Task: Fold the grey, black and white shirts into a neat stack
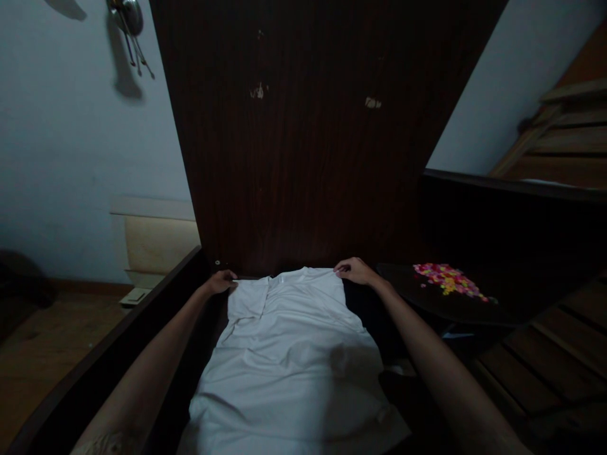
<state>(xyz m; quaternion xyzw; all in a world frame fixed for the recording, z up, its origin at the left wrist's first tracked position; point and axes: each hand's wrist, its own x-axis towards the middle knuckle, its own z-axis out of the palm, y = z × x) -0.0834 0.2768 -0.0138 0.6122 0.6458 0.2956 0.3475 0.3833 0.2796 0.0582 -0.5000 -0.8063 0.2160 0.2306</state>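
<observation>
A white T-shirt (294,354) lies spread out in front of me, with creases across its body and a soft shadow on its lower right. At its far left corner my left hand (222,282) pinches the edge of a sleeve. My right hand (355,270) pinches the far right corner between thumb and fingers. Between the two hands the upper edge of the shirt is drawn out nearly straight. Its near end runs out of the bottom of the view.
A tall dark wooden panel (303,158) stands just beyond the shirt. Dark side boards (118,341) flank it. Several small pink and yellow pieces (448,280) lie on a dark surface at right. A wall lamp (127,16) hangs upper left; wooden slats (569,145) are at far right.
</observation>
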